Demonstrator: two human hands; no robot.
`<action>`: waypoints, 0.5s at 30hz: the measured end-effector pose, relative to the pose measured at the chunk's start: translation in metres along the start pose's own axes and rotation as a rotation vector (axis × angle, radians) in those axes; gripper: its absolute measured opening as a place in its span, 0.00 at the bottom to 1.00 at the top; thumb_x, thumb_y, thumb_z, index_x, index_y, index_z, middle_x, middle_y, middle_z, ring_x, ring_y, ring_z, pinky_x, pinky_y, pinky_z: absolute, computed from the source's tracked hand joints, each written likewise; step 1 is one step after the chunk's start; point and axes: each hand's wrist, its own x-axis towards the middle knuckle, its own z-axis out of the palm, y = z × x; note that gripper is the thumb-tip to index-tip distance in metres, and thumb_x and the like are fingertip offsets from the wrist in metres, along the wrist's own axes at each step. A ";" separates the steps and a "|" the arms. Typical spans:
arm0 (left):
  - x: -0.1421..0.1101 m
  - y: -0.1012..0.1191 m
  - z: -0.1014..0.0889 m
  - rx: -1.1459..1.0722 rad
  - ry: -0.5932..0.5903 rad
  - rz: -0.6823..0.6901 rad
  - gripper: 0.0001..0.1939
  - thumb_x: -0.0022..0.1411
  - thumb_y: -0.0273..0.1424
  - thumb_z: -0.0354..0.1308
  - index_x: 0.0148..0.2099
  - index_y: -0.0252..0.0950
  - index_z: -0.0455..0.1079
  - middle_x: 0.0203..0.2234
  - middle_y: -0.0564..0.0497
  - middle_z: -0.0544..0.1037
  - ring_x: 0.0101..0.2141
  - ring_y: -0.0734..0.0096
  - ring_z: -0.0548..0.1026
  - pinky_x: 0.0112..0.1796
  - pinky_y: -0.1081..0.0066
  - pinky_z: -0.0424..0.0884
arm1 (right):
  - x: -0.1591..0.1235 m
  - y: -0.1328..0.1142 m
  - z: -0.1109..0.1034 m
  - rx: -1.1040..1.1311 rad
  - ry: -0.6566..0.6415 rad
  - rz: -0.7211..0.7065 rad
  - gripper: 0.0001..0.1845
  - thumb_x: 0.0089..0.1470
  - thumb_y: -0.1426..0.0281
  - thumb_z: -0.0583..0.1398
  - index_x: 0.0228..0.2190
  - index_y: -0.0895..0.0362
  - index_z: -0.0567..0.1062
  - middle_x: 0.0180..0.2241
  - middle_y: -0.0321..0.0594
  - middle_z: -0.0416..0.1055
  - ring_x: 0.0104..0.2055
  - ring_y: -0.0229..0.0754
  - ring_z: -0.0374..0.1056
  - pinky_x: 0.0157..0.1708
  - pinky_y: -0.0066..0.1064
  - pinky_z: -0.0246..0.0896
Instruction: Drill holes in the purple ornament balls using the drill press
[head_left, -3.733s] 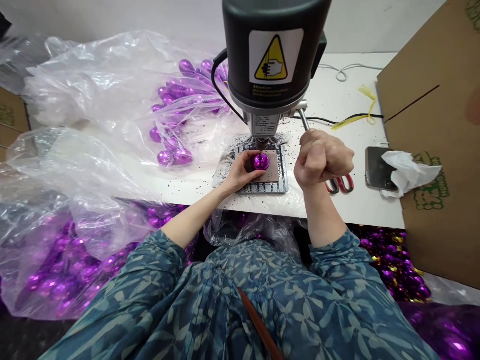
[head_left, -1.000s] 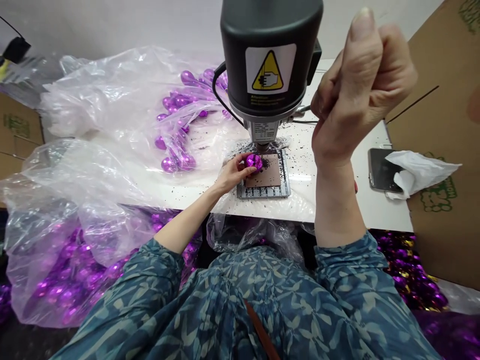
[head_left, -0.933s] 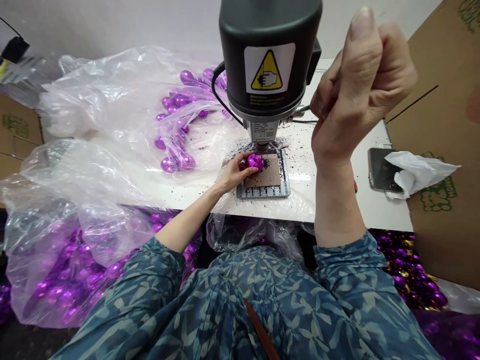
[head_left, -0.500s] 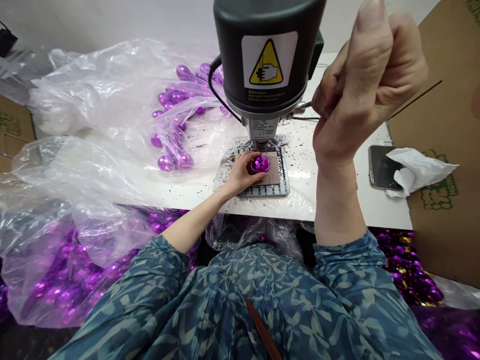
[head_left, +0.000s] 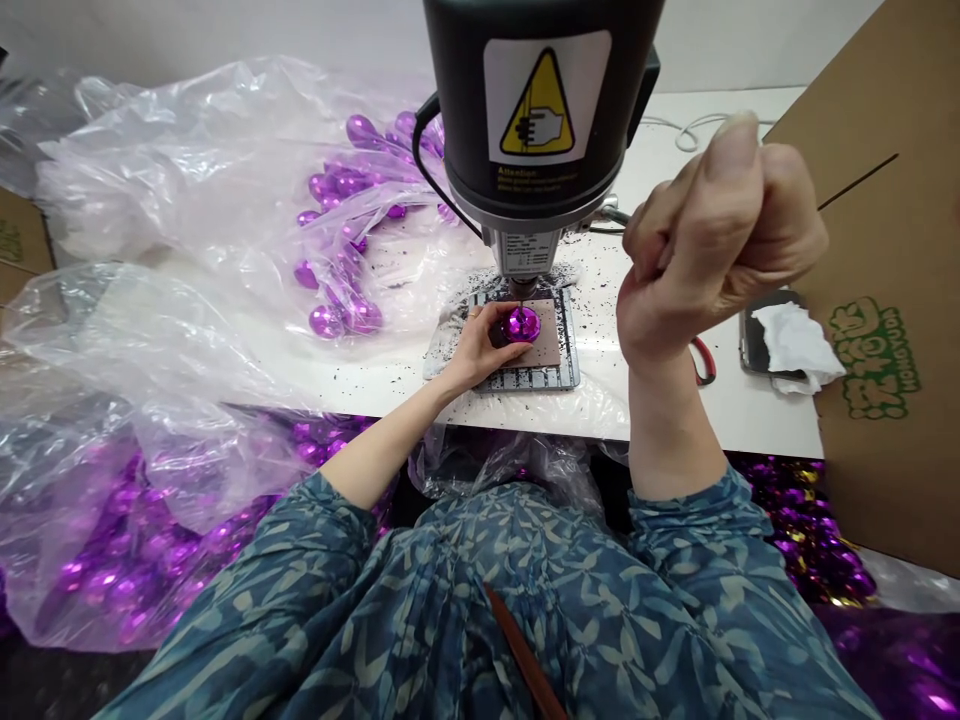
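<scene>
A black drill press point(head_left: 547, 190) with a yellow hand-warning label stands in front of me. My left hand point(head_left: 484, 343) curls its thumb and fingers round a shiny purple faceted ball point(head_left: 523, 325) from the left. That ball sits on a brown board point(head_left: 546, 345) on top of the slotted metal base plate point(head_left: 567, 372), directly below the chuck. The thin bit reaches down to the ball; whether its tip is inside I cannot tell. Raised at the right, my right hand point(head_left: 712, 240) is closed in a fist round the end of the press's lever point(head_left: 613, 215), whose grip is mostly hidden.
Purple teardrop-shaped ornaments point(head_left: 326, 320) lie under clear plastic sheeting point(head_left: 187, 210) at the left. Dark shavings surround the base plate. Past my right forearm are red-handled pliers point(head_left: 703, 362), a phone point(head_left: 750, 340) with crumpled tissue point(head_left: 801, 345) on it, and a cardboard box point(head_left: 892, 280).
My right hand has come down and slightly left with the lever. My left hand keeps its hold on the purple ball. The view has shifted slightly.
</scene>
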 end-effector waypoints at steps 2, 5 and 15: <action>0.000 -0.001 -0.001 -0.003 0.001 -0.002 0.31 0.55 0.38 0.76 0.58 0.40 0.71 0.46 0.45 0.78 0.50 0.56 0.76 0.50 0.58 0.75 | -0.001 0.004 -0.001 -0.019 -0.001 -0.020 0.34 0.62 0.48 0.59 0.20 0.58 0.51 0.16 0.30 0.42 0.17 0.24 0.46 0.21 0.27 0.41; -0.001 -0.003 -0.001 -0.005 0.003 -0.002 0.31 0.55 0.38 0.76 0.58 0.40 0.71 0.47 0.45 0.78 0.50 0.56 0.76 0.48 0.60 0.77 | -0.002 0.009 -0.002 0.043 -0.010 -0.108 0.33 0.64 0.55 0.59 0.21 0.56 0.46 0.16 0.30 0.37 0.15 0.23 0.41 0.18 0.26 0.38; 0.000 -0.001 -0.001 -0.008 0.005 0.007 0.31 0.54 0.38 0.76 0.57 0.40 0.71 0.46 0.45 0.79 0.49 0.56 0.76 0.48 0.59 0.76 | -0.018 0.033 -0.018 0.088 -0.018 -0.324 0.26 0.64 0.66 0.58 0.21 0.56 0.49 0.14 0.28 0.39 0.13 0.26 0.43 0.15 0.26 0.40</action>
